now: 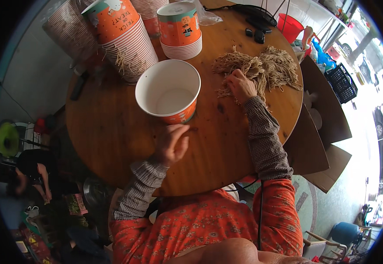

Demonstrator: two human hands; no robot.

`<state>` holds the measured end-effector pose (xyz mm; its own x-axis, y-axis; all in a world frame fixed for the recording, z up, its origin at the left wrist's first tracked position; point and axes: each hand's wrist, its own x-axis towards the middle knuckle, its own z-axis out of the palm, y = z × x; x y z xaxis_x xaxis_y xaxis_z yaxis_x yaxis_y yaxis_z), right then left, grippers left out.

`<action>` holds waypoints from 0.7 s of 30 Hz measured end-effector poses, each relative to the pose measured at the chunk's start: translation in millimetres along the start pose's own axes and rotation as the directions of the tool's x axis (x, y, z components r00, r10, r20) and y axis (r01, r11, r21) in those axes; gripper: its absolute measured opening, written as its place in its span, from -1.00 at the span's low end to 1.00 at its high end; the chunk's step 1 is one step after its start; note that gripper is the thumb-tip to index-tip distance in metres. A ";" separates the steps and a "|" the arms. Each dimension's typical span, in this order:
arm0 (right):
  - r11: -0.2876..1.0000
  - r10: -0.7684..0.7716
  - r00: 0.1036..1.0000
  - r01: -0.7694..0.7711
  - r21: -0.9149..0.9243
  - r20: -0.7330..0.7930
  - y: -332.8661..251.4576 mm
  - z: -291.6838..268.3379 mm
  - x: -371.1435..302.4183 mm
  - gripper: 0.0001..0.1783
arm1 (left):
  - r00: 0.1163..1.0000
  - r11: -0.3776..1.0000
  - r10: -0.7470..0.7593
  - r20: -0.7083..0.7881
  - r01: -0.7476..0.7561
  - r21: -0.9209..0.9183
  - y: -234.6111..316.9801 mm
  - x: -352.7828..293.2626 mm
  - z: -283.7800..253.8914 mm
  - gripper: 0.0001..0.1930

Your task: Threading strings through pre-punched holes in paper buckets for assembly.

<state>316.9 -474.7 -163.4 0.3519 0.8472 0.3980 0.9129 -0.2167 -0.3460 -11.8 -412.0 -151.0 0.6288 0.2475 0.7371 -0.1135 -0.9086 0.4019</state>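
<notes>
A white-lined paper bucket (168, 90) with an orange printed outside stands on the round wooden table in front of me, its mouth tilted toward me. My left hand (173, 145) is just on the near side of it, fingers loosely bent, thumb apart from the index finger, and nothing visible in it. To the right lies a tangled heap of beige cords (279, 68). My right hand (242, 86) reaches into the heap's left side with its fingertips closed on cord; how many strands they grip is hidden.
A tall stack of nested paper buckets (127, 44) leans at the far left, with cords hanging on it. A shorter stack (180, 33) stands beside it. Black objects (258, 33) lie at the table's back. An open cardboard box (308, 141) is right of the table (217, 163).
</notes>
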 end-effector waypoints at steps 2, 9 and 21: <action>1.000 -0.012 1.000 0.012 0.011 -0.014 -4.9 -0.7 -0.6 -0.85 | 0.994 0.993 -0.028 0.101 0.040 -0.113 1.7 15.6 19.0 -0.60; 0.913 -0.071 0.985 0.127 0.387 -0.155 -46.0 5.8 -7.8 -0.92 | 0.964 0.950 -0.256 0.068 0.264 -0.167 -11.2 39.4 58.5 -0.47; 0.300 -0.202 0.926 -0.253 0.920 0.320 -150.5 -1.6 -15.8 -0.87 | 0.617 0.396 -0.773 0.148 0.651 -0.647 -30.0 15.8 11.8 -0.34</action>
<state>174.2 -456.3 -116.3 0.0751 0.9832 0.1661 -0.0050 0.1670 -0.9859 10.6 -384.8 -157.8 0.5894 0.8053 0.0642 -0.1335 0.0187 0.9909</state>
